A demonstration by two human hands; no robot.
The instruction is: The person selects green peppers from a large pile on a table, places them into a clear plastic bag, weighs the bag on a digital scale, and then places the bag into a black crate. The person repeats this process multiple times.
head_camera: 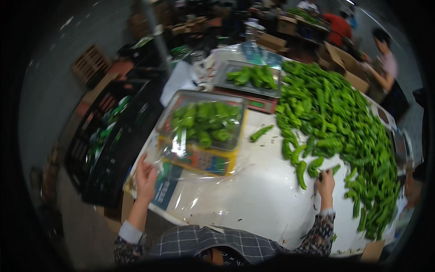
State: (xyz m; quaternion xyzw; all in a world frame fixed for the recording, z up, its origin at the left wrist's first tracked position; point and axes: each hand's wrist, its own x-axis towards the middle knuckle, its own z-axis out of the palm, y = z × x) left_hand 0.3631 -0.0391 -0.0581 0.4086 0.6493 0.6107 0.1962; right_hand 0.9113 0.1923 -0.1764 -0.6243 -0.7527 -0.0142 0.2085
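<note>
A clear plastic bag [200,159] of green peppers [205,122] lies over the metal pan of a yellow scale [234,159]. My left hand [146,178] is at the bag's near left side, palm turned inward; blur hides whether its fingers pinch the film. Over the white tabletop [261,190], my right hand [326,185] has its fingers closed on a green pepper [335,169]. Several loose peppers lie just beyond that hand, beside a large pile of green peppers [326,102]. One single pepper [261,133] rests apart, right of the bag.
Behind the bag, a red scale [261,103] carries more peppers [253,76] on its tray. A black plastic crate [112,142] holding bagged goods stands at the left. Cardboard boxes [343,66] and a seated person [385,64] are past the pile. A metal post [158,37] rises at back left.
</note>
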